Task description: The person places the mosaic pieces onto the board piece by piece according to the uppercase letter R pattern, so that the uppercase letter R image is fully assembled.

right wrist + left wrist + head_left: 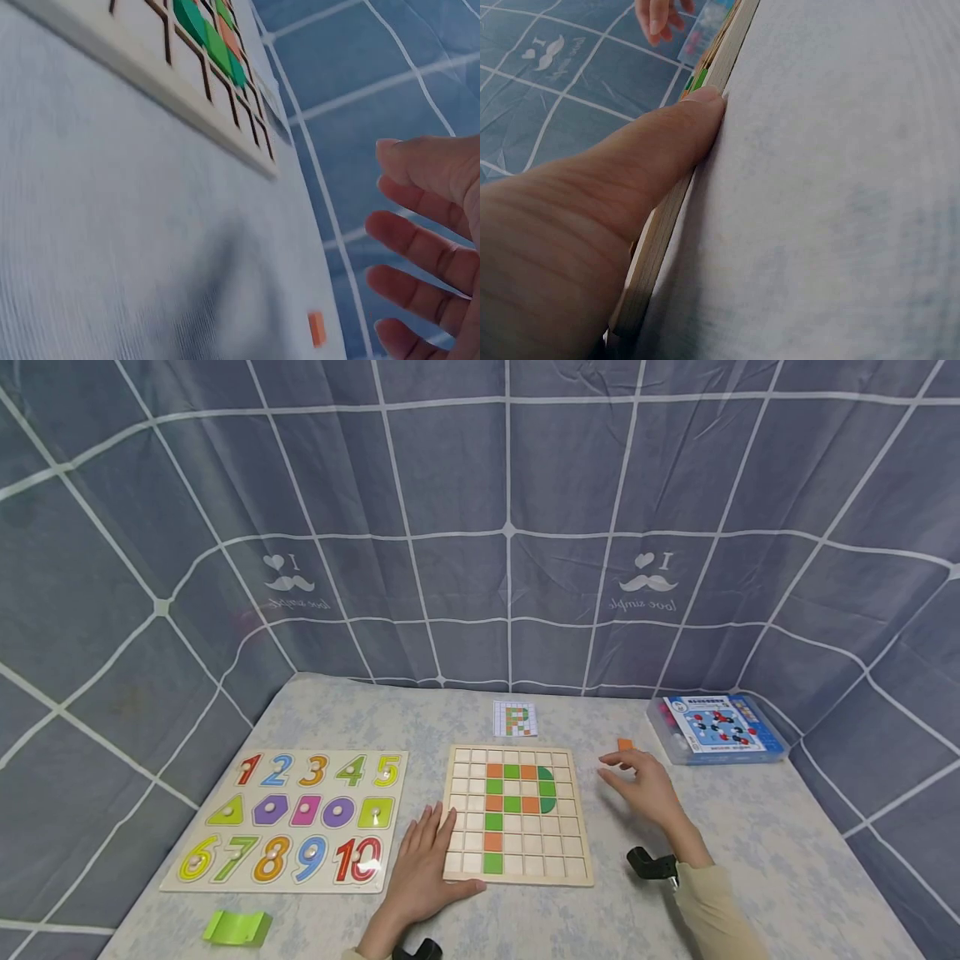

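A wooden grid board (pixel 548 865) lies in the middle, with orange and green square tiles and curved dark green pieces (pixel 548 805) set in its cells as a letter P. My left hand (pixel 423 868) rests at its left side, fingers on or beside the rim and thumb along the front edge. The thumb (pixel 667 139) touches that edge in the left wrist view. Right of the board, my right hand (pixel 643 787) is above the table with loosely bent, spread fingers; nothing shows between them. Near its fingertips lies an orange block (pixel 316 329) on the table.
A small card (pixel 497 727) with a printed P pattern lies behind the board. On the left is a number and shape puzzle board (pixel 285 793), with a light green plastic piece (pixel 237 928) in front. A clear lidded box (pixel 716 727) stands at the back right.
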The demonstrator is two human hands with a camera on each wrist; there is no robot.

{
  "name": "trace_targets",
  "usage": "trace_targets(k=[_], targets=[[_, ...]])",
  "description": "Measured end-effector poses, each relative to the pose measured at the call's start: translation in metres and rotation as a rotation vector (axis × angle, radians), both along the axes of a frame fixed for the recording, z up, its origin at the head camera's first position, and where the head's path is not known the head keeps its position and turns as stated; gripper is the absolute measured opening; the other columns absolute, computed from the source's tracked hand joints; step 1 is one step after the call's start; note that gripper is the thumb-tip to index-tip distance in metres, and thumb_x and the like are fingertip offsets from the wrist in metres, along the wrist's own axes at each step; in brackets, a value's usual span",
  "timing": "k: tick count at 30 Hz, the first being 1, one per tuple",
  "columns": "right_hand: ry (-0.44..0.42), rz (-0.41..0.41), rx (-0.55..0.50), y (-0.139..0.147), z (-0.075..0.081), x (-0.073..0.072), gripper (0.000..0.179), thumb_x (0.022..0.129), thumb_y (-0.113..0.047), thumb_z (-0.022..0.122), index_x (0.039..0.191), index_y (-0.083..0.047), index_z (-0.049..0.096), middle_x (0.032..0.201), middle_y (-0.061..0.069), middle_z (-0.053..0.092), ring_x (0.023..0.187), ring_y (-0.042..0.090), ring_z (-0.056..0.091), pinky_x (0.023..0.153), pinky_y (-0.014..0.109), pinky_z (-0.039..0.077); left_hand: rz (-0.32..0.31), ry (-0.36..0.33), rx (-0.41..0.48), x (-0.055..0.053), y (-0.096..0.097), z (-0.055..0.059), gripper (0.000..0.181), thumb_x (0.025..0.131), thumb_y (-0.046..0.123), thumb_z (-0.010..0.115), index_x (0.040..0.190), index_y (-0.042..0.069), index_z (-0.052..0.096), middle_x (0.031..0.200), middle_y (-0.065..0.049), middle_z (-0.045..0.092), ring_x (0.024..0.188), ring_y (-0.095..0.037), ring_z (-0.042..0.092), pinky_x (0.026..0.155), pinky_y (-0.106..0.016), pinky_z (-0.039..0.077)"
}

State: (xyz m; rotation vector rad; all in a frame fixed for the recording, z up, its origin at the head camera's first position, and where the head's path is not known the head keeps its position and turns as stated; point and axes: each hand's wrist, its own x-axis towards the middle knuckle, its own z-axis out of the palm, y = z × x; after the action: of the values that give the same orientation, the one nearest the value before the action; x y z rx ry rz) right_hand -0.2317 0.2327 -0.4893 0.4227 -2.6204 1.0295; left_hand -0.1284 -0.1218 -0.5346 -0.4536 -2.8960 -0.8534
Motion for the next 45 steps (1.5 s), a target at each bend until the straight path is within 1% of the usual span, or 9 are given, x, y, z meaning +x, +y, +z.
trace_targets(k=[3, 9, 14, 19, 24, 31, 33, 39, 45], targets=[[-0.005, -0.045, 0.008, 0.012, 0.001, 0.001, 0.022, 0.086, -0.016, 0.071, 0.103, -0.002, 0.071, 0.098, 0.011, 0.068, 0.088, 0.030, 0.057, 0.074, 0.045, 0.045, 0.002, 0.002, -0.001, 0.000, 0.000, 0.001, 0.108, 0.070, 0.068, 0.067, 0.147, 0.002, 0.032, 0.151, -0.021, 0.024, 0.141, -0.036, 0.012, 0.111, -0.051, 0.009], [-0.059, -0.119, 0.028, 0.035, -0.001, 0.005, 0.027, 0.087, -0.019, 0.071, 0.107, -0.002, 0.070, 0.100, 0.013, 0.066, 0.091, 0.031, 0.057, 0.074, 0.045, 0.046, 0.004, -0.005, 0.007, 0.001, 0.000, 0.002, 0.108, 0.070, 0.067, 0.068, 0.147, 0.002, 0.031, 0.151, -0.021, 0.024, 0.141, -0.036, 0.012, 0.111, -0.051, 0.009], [-0.063, -0.154, 0.018, 0.050, -0.004, 0.008, 0.029, 0.086, -0.022, 0.071, 0.107, -0.002, 0.070, 0.098, 0.014, 0.066, 0.088, 0.030, 0.058, 0.069, 0.040, 0.046, 0.004, 0.004, 0.005, 0.001, 0.000, 0.003, 0.108, 0.070, 0.067, 0.068, 0.147, 0.001, 0.032, 0.151, -0.021, 0.025, 0.140, -0.037, 0.013, 0.110, -0.051, 0.010], [-0.087, -0.185, 0.010, 0.061, -0.006, 0.013, 0.033, 0.086, -0.024, 0.072, 0.108, -0.001, 0.069, 0.101, 0.015, 0.066, 0.090, 0.031, 0.057, 0.068, 0.039, 0.045, 0.000, -0.006, 0.015, 0.001, 0.001, 0.004, 0.108, 0.070, 0.067, 0.068, 0.147, 0.001, 0.032, 0.151, -0.022, 0.024, 0.141, -0.037, 0.012, 0.110, -0.052, 0.009], [-0.142, -0.200, 0.001, 0.066, -0.007, 0.015, 0.038, 0.085, -0.027, 0.072, 0.111, 0.000, 0.068, 0.105, 0.017, 0.065, 0.093, 0.033, 0.055, 0.070, 0.039, 0.044, 0.002, -0.006, 0.011, 0.001, 0.000, 0.004, 0.108, 0.070, 0.067, 0.068, 0.147, 0.001, 0.031, 0.151, -0.021, 0.024, 0.141, -0.036, 0.012, 0.111, -0.051, 0.009], [-0.233, -0.211, 0.013, 0.072, -0.012, 0.016, 0.040, 0.083, -0.028, 0.074, 0.109, 0.001, 0.068, 0.108, 0.018, 0.062, 0.094, 0.033, 0.054, 0.071, 0.039, 0.044, -0.001, -0.008, 0.002, 0.000, 0.001, 0.001, 0.108, 0.071, 0.068, 0.066, 0.148, 0.002, 0.031, 0.152, -0.021, 0.023, 0.141, -0.036, 0.011, 0.111, -0.051, 0.008], [-0.232, -0.202, 0.021, 0.073, -0.014, 0.016, 0.040, 0.083, -0.028, 0.075, 0.109, 0.002, 0.068, 0.108, 0.019, 0.061, 0.094, 0.033, 0.055, 0.072, 0.040, 0.045, 0.000, -0.004, 0.000, 0.000, 0.001, 0.001, 0.108, 0.070, 0.068, 0.066, 0.148, 0.001, 0.031, 0.152, -0.021, 0.023, 0.141, -0.036, 0.011, 0.111, -0.051, 0.008], [-0.191, -0.168, 0.046, 0.076, -0.019, 0.018, 0.035, 0.080, -0.020, 0.077, 0.103, 0.005, 0.068, 0.102, 0.020, 0.063, 0.090, 0.034, 0.057, 0.074, 0.045, 0.047, 0.000, 0.010, -0.003, 0.001, 0.000, 0.001, 0.108, 0.071, 0.068, 0.067, 0.147, 0.001, 0.032, 0.151, -0.021, 0.025, 0.141, -0.036, 0.012, 0.111, -0.051, 0.009], [-0.218, -0.183, 0.055, 0.076, -0.021, 0.019, 0.032, 0.079, -0.019, 0.079, 0.099, 0.004, 0.069, 0.101, 0.020, 0.063, 0.089, 0.033, 0.057, 0.076, 0.047, 0.047, 0.000, 0.010, -0.004, 0.001, 0.001, 0.001, 0.108, 0.070, 0.067, 0.067, 0.147, 0.001, 0.032, 0.151, -0.021, 0.025, 0.141, -0.036, 0.012, 0.111, -0.051, 0.009]])
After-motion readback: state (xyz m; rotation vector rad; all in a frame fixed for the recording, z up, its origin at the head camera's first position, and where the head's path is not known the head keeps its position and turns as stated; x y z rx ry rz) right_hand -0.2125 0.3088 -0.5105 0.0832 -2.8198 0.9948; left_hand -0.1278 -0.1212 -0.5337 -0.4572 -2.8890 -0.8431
